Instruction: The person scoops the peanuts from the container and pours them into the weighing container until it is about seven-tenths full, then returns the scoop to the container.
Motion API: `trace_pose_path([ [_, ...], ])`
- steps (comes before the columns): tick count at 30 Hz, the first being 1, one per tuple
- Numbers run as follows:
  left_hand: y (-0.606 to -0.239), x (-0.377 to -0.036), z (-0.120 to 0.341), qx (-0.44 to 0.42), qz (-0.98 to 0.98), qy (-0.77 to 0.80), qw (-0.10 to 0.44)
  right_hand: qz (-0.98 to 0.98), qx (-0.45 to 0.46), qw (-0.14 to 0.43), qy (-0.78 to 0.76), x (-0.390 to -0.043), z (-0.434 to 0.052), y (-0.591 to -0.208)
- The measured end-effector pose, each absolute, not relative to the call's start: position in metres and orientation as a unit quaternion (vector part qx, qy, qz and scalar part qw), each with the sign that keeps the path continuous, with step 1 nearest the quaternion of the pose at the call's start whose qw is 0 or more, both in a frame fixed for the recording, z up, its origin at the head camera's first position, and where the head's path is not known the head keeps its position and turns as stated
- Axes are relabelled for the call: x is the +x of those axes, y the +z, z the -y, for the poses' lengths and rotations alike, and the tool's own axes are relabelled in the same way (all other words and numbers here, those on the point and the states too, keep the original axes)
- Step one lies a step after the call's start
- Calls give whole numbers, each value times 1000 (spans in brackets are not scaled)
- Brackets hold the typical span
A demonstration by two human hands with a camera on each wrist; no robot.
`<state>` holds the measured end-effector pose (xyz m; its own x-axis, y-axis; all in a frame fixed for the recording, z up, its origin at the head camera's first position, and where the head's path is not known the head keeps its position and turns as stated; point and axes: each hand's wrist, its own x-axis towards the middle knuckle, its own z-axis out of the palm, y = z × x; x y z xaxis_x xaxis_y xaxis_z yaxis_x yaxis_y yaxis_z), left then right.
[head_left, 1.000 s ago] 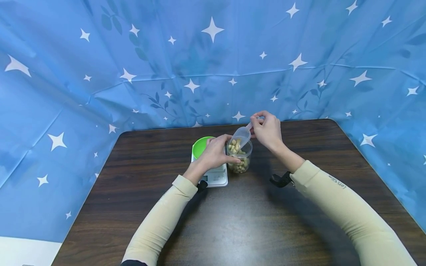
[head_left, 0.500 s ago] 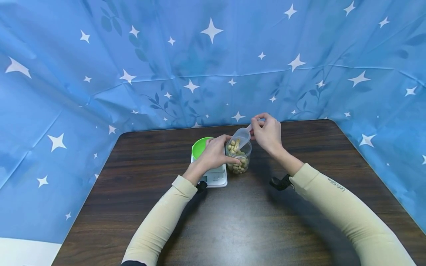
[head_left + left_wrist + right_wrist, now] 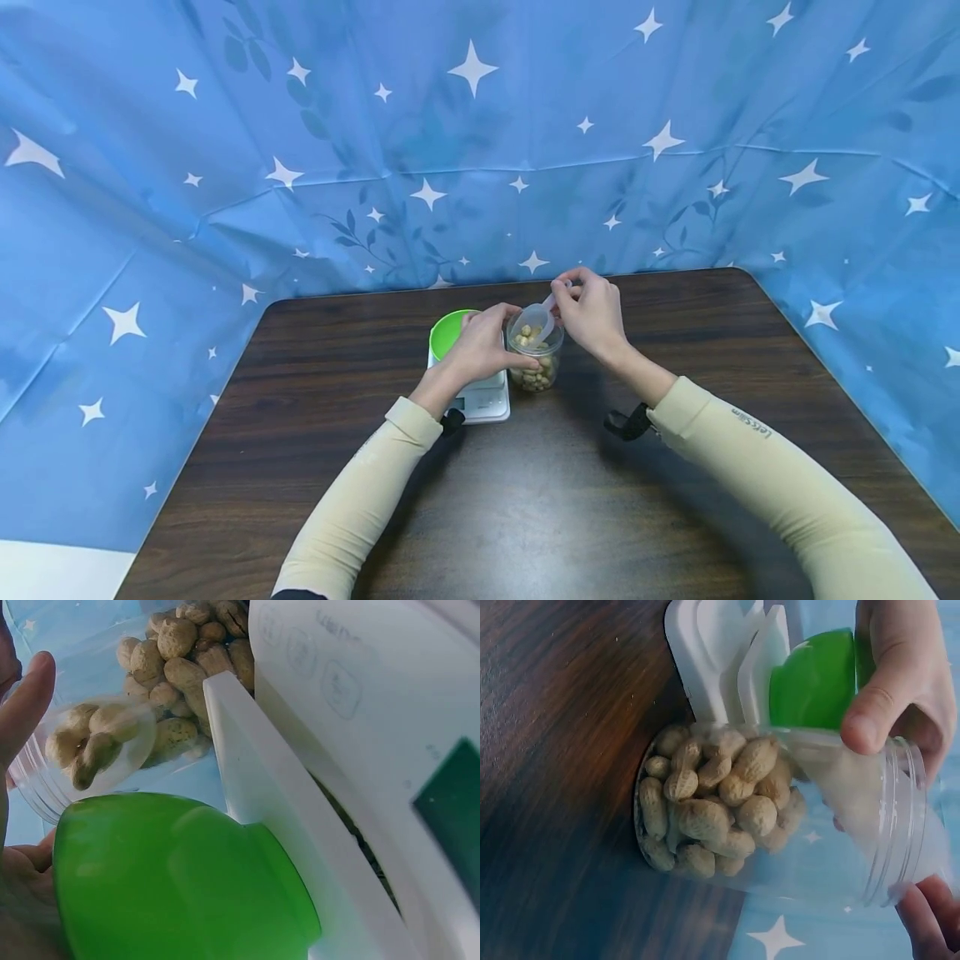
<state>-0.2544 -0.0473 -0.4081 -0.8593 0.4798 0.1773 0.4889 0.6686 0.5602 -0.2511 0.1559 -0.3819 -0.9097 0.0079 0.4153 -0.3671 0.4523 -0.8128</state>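
A clear jar (image 3: pixel 557 354) with peanuts (image 3: pixel 705 817) in its lower part stands upright on the table, right beside the kitchen scale. My left hand (image 3: pixel 480 343) grips it near the rim, thumb in front and fingers behind. Between the thumb and fingers of my right hand (image 3: pixel 594 315) is the handle of a translucent scoop (image 3: pixel 536 318). The scoop's bowl dips into the jar's mouth, and several peanuts show in it in the left wrist view. A green bowl (image 3: pixel 446 333) sits on the white scale (image 3: pixel 487 407), partly hidden behind my left hand.
The dark wooden table (image 3: pixel 600 517) spreads in front and to both sides. A blue curtain (image 3: pixel 337 108) with white stars hangs just behind its far edge. The scale's display is partly covered by the left wrist.
My right hand has moved down and slightly left, lowering the scoop deeper into the jar. The left hand stays on the jar.
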Motion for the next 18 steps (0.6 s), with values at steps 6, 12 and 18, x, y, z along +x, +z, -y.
trace_pose_path([
  [6, -408, -255, 48, -266, 912, -312, 11, 807, 62, 173, 560, -255, -164, -381],
  [12, -410, -256, 48, -269, 909, -319, 12, 791, 41, 159, 589, -256, -168, -382],
  [18, -409, -255, 48, -265, 912, -314, 16, 771, 14, 149, 619, -258, -170, -382],
])
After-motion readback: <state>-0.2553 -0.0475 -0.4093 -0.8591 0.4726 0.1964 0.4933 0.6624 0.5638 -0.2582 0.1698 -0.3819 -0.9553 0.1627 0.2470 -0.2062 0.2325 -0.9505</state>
